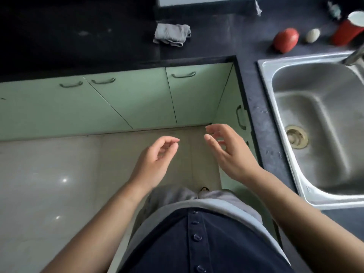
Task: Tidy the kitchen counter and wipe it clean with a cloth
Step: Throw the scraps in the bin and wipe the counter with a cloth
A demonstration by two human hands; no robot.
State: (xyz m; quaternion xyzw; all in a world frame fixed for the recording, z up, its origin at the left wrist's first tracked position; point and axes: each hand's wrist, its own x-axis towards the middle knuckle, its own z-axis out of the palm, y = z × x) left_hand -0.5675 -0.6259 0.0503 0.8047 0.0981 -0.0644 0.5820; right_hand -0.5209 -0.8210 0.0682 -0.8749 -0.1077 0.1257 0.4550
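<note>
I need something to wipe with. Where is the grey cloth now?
The grey cloth lies crumpled on the dark counter at the top centre of the head view, left of the tomato, beyond both hands.

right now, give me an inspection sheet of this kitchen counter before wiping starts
surface: dark counter, L-shaped, faint smudges at the left
job's things: grey cloth crumpled on the counter, untouched
clutter: red tomato-like item, pale egg-like item and red cup behind the sink, which holds nothing
grippers: left hand and right hand open, holding nothing, raised over the floor
cables: nothing seen
surroundings: green cabinets with doors shut, glossy tiled floor
</note>
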